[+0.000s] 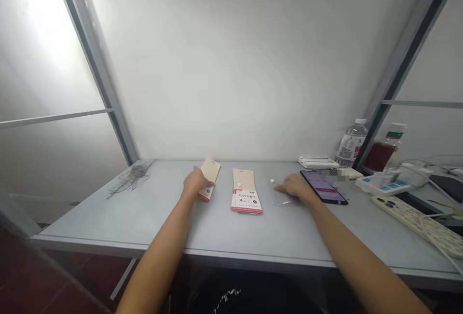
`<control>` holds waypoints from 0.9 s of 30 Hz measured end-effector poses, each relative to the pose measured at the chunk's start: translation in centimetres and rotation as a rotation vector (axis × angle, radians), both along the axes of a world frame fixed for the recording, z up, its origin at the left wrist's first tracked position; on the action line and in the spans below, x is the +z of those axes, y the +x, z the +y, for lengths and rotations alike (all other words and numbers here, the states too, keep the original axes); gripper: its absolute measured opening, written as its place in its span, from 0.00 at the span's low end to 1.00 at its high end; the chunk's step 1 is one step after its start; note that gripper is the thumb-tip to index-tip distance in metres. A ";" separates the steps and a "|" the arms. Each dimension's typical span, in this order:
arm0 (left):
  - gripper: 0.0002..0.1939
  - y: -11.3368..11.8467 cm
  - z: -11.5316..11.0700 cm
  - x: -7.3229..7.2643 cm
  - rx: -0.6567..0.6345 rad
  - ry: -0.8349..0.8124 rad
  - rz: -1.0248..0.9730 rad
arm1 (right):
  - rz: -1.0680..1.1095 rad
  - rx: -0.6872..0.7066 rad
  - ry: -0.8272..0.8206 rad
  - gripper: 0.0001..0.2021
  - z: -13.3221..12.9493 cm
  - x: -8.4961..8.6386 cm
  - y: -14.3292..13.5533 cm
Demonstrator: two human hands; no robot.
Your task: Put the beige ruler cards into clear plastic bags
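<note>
My left hand [196, 182] is closed on the left edge of a cream card packet [212, 171] with a red-and-white lower end, tilted to the right. In front of me, at the middle of the table, lies a stack of similar card packets [247, 199], with a white button and the figure 4 on the label. A clear plastic pouch [284, 202] lies flat to the right of the stack. Over its upper part rests my right hand [293, 186], fingers stretched leftward and touching it. Close to those fingertips shows a small white button [272, 180].
Right of my right hand lie a phone [327, 188] and a white device [318, 162]. Farther right are a water bottle [352, 143], a bottle of red liquid [385, 147], a power strip [383, 186], cables and a patterned phone case [415, 222]. Dark scribbles [132, 178] mark the left tabletop.
</note>
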State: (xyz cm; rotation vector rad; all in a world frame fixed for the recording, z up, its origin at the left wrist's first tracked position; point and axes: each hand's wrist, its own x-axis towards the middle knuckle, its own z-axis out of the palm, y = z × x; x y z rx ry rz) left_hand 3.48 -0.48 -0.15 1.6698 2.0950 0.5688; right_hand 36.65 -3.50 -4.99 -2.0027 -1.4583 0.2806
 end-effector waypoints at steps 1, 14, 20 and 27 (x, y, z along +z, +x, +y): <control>0.26 -0.1 0.1 0.0 -0.010 0.007 -0.022 | 0.016 0.006 0.031 0.20 -0.1 0.1 -0.1; 0.22 3.9 -4.2 1.7 -0.650 0.122 -0.799 | 0.139 0.195 0.642 0.07 -2.9 3.0 -6.3; 0.18 5.5 -4.9 0.9 -0.605 0.124 -0.583 | 0.134 0.338 0.690 0.08 -3.8 3.1 -7.2; 0.14 5.4 -4.8 0.9 -0.527 0.129 -0.482 | 0.069 0.463 0.726 0.07 -3.8 2.7 -6.9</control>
